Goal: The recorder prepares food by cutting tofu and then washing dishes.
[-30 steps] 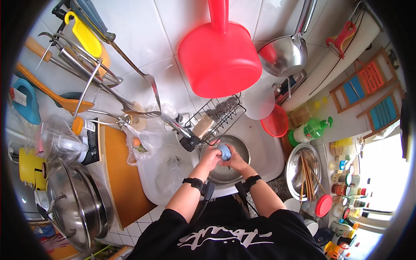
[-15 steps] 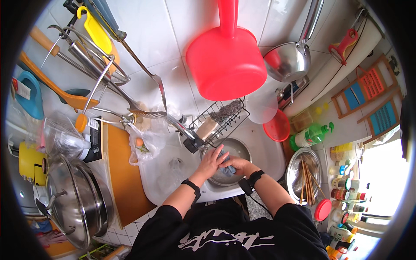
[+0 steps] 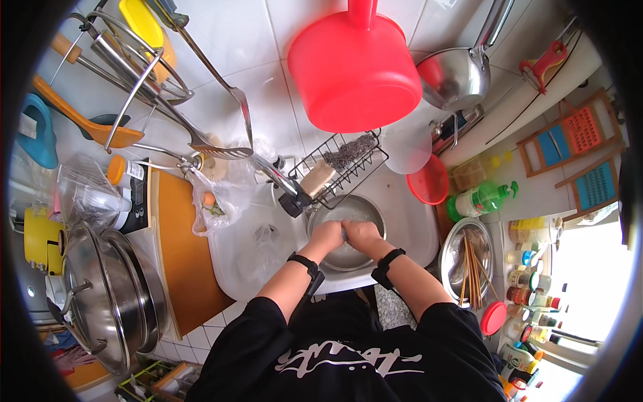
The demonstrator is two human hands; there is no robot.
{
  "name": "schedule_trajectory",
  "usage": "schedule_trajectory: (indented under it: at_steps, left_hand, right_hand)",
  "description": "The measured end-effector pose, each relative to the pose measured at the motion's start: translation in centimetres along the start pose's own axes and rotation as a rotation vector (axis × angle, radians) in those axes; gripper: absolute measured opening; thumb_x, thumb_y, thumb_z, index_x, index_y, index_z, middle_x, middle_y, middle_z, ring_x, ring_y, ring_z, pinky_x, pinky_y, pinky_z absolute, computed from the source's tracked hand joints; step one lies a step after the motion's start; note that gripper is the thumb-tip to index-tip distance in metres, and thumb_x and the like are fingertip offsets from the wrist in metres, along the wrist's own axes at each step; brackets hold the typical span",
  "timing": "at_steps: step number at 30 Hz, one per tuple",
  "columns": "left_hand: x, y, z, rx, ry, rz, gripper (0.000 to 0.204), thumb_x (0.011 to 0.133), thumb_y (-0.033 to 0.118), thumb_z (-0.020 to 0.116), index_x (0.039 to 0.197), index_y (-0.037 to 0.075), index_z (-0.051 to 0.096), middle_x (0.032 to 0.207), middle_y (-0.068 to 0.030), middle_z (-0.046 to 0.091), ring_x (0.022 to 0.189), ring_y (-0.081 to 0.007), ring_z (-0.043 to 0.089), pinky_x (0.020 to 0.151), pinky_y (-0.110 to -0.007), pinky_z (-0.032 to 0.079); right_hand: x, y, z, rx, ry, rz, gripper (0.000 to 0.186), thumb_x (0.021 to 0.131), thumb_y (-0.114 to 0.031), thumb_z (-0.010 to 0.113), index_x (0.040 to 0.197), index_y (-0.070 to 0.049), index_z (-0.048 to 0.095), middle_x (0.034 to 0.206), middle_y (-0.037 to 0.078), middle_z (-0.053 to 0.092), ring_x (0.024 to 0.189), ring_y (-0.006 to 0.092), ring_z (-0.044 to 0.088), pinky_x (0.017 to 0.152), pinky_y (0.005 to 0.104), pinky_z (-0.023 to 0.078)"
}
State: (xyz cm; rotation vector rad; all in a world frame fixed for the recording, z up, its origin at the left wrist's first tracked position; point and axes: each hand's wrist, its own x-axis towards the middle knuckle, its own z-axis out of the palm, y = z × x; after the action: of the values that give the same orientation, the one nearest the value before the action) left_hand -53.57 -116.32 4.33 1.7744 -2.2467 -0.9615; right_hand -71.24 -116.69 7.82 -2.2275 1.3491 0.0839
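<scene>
Both my fists are side by side over a round metal basin (image 3: 370, 204) that stands in the white sink (image 3: 415, 234). My left hand (image 3: 326, 236) is closed on a blue-grey cloth (image 3: 344, 232). From the other side my right hand (image 3: 365, 234) grips the same cloth. Only a sliver of it shows between the fists; the rest is hidden in my fingers. Just beyond the basin, the black-headed faucet (image 3: 293, 203) reaches over the sink beside a black wire rack (image 3: 348, 181), which holds a pale block (image 3: 316, 179) and a steel wool scourer (image 3: 351, 153).
A red plastic ladle (image 3: 355, 74) and a metal pan (image 3: 455, 79) hang at the far wall. Left of the sink are a plastic bag (image 3: 224, 201), a brown board (image 3: 184, 261) and a lidded pot (image 3: 110, 301). On the right stand a green bottle (image 3: 483, 199) and a metal bowl with chopsticks (image 3: 469, 268).
My hands have gone from open, loose fingers around the cloth to two tight fists pressed together on it. Most of the cloth that showed before is now covered.
</scene>
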Motion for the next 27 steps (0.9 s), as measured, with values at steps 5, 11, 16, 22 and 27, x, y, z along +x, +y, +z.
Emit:
schedule_trajectory:
  at_steps: [5, 11, 16, 22, 27]
  left_hand:
    - [2.9, -2.0, 0.8, -0.124, -0.475, -0.228, 0.029, 0.084, 0.021, 0.078, 0.107, 0.002, 0.077, 0.089, -0.0178, 0.078, 0.077, -0.0311, 0.075, 0.071, -0.044, 0.06]
    - [4.4, -6.1, 1.2, -1.111, -0.986, -0.582, 0.038, 0.084, 0.017, 0.082, 0.12, 0.008, 0.072, 0.088, -0.0036, 0.065, 0.065, -0.0173, 0.064, 0.057, -0.034, 0.052]
    - [0.8, -3.1, -0.4, -1.089, -0.556, -0.573, 0.106, 0.084, 0.016, 0.086, 0.17, 0.01, 0.026, 0.146, -0.0181, 0.06, 0.109, -0.0297, 0.075, 0.087, -0.044, 0.063]
    - [-3.5, -0.6, -1.9, 0.016, 0.4, 0.508, 0.087, 0.08, 0.002, 0.079, 0.161, 0.016, 0.049, 0.165, -0.0217, 0.042, 0.15, -0.045, 0.044, 0.122, -0.053, 0.043]
    - [-3.6, -0.5, -2.1, 0.129, 0.336, 0.414, 0.052, 0.085, 0.003, 0.072, 0.137, 0.012, 0.069, 0.145, -0.016, 0.059, 0.127, -0.0403, 0.064, 0.094, -0.05, 0.06]
  right_hand:
    - [-0.1, 1.2, 0.0, -0.13, 0.176, -0.205, 0.018, 0.096, -0.022, 0.067, 0.113, -0.015, 0.066, 0.1, 0.009, 0.076, 0.094, 0.0322, 0.077, 0.079, 0.0472, 0.062]
    - [0.6, 1.6, 0.1, -0.158, 0.349, -0.319, 0.024, 0.091, -0.022, 0.074, 0.113, -0.017, 0.066, 0.098, 0.01, 0.073, 0.099, 0.0327, 0.075, 0.086, 0.0478, 0.061]
    - [1.2, 2.0, 1.5, 0.133, 0.215, -0.113, 0.035, 0.083, -0.016, 0.082, 0.115, -0.017, 0.069, 0.101, 0.014, 0.075, 0.103, 0.0388, 0.075, 0.089, 0.0516, 0.06]
    - [1.7, 2.7, 2.1, 0.81, 0.005, 0.156, 0.038, 0.081, -0.011, 0.079, 0.117, -0.004, 0.069, 0.088, 0.01, 0.073, 0.081, 0.0254, 0.074, 0.071, 0.0404, 0.059]
    - [1.6, 1.7, 0.9, 1.278, -0.612, 0.274, 0.042, 0.079, -0.011, 0.081, 0.119, 0.0, 0.069, 0.095, 0.012, 0.075, 0.077, 0.0212, 0.07, 0.068, 0.0356, 0.056]
